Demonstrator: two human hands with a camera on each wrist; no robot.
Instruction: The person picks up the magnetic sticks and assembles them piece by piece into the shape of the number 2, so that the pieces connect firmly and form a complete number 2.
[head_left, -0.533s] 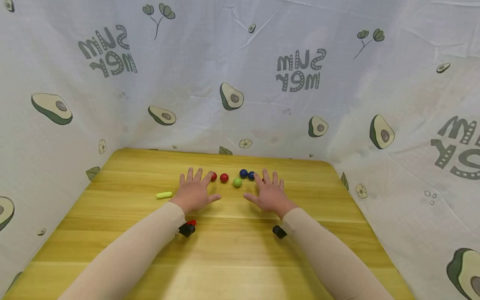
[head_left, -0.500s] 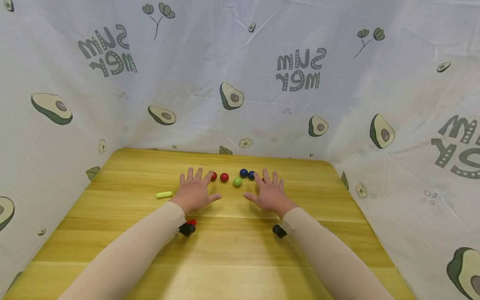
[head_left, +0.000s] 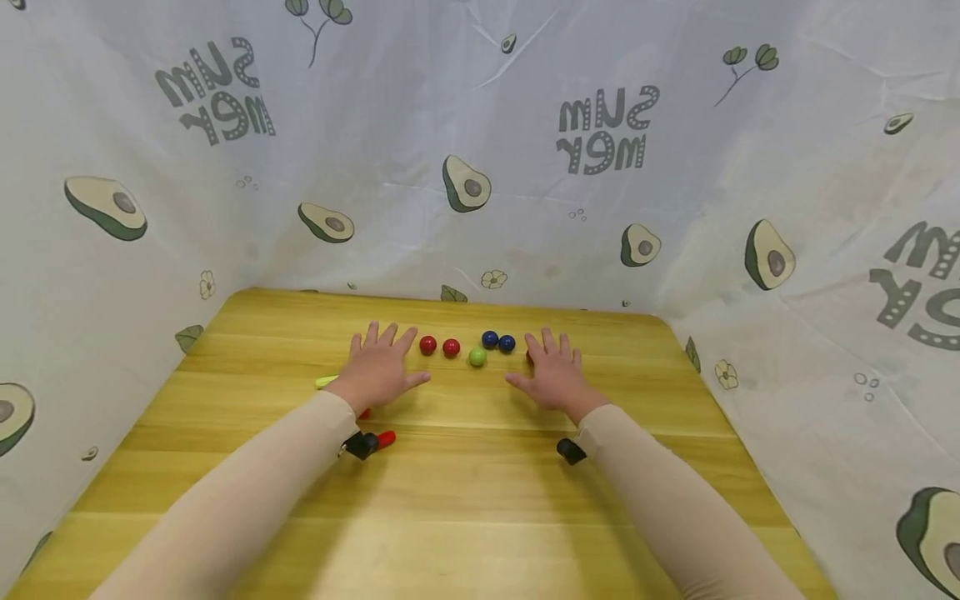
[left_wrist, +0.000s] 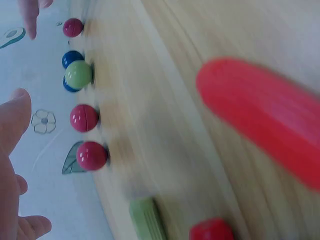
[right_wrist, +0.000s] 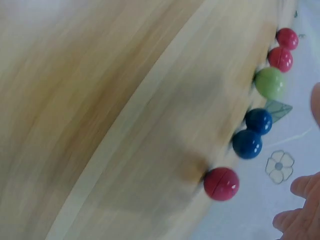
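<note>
"How far along does this look?"

"Barely begun, I'd judge. The left hand (head_left: 375, 371) and the right hand (head_left: 558, 373) are bare of any load, palms down, fingers straight and spread apart. Nothing is picked up, gathered or sorted."

"Where is everything?"

"Loose on the wooden tabletop (head_left: 480, 500). From the left hand, a pair of red balls (head_left: 451, 348) sits at two o'clock. From the right hand, two blue balls (head_left: 507, 343) lie side by side at ten, the green ball (head_left: 477, 357) between nine and ten, and a third red ball (right_wrist: 221, 184) just beside the fingers, partly hidden in the head view."

"Which way do they point?"

"Balls have no long axis. The third red ball's seam slants from one to seven o'clock in the right wrist view. The ribbed yellow-green stick (left_wrist: 146, 220), at the left hand's nine o'clock, lies roughly nine to three in the head view, one end hidden."

"And the smooth red stick (left_wrist: 260, 112)?"

"At the left hand's six. In the left wrist view it runs four to ten, rounded tip toward ten; its other end is out of frame."
</note>
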